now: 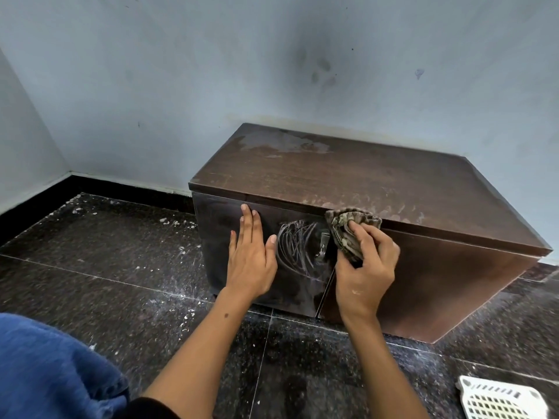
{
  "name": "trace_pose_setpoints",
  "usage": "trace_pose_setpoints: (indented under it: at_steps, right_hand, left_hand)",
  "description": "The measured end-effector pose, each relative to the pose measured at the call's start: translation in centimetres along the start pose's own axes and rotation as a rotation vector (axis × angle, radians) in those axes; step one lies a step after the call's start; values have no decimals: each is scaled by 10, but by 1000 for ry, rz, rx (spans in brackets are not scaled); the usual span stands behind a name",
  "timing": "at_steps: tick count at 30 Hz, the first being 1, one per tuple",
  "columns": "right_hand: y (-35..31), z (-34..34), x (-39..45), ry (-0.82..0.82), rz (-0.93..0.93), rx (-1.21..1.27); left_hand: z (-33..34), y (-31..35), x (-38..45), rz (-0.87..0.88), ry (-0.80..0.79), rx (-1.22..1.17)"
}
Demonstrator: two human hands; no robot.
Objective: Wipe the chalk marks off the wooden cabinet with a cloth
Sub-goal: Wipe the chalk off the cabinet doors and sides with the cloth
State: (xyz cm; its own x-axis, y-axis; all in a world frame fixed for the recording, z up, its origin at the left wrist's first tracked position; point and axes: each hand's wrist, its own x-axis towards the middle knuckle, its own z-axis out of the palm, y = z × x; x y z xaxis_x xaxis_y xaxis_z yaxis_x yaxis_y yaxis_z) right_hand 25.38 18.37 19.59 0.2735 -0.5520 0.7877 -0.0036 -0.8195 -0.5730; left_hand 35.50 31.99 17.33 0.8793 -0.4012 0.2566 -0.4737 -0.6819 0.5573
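A low dark wooden cabinet [348, 176] stands against the wall. White chalk marks [295, 247] are scribbled on its left door, just left of a metal latch [323, 243]. My left hand [252, 255] lies flat on that door, fingers apart, its thumb beside the scribble. My right hand [367, 267] grips a crumpled brownish cloth [348, 226] and presses it against the cabinet front at the top edge, right of the latch. Pale smears show on the cabinet top near the cloth.
The floor [121, 282] is dark speckled tile dotted with white flecks. A white perforated plastic basket [502, 400] lies at the bottom right. Blue fabric [51, 373] fills the bottom left corner. Pale walls meet in a corner at the left.
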Motion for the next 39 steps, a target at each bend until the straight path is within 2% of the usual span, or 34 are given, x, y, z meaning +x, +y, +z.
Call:
trace_pose_setpoints:
  at_steps: [4,8,13,15,17,20,23,26,29,31,33,39]
  right_hand:
    - [22,17,-11,-76,-21,-126]
    - [8,43,-27,-148,-60,-183]
    - [-22,74,-36,-372,-321,-305]
    - [-23,77,-35,-401,-410,-346]
    - [-10,68,-31,-331,-389,-368]
    - [24,43,-25,-109,-226,-396]
    - [29,32,-26,-67,-143,-440]
    - [4,47,-31,-178,-109,-385]
    - [-12,66,-42,-472,-286,-354]
    - [-11,69,-49,-575,-330,-379]
    - [-4,62,-50,-533,-253,-379]
    - [8,38,-30,-75,-36,-303]
  left_hand:
    - [-1,-6,-1,31,6,-10]
    - [-2,-9,1,38,-2,-71]
    - [-1,-11,2,33,6,-180]
    - [-1,-11,2,34,22,-195]
    - [-1,-11,1,35,29,-194]
    - [0,-11,0,42,38,-189]
    - [2,-11,-1,45,50,-197]
    - [4,-9,1,32,44,-207]
    - [3,-7,1,23,44,-225]
    - [1,-6,1,14,32,-233]
    - [-1,-5,1,9,23,-231]
    - [2,-4,0,8,33,-234]
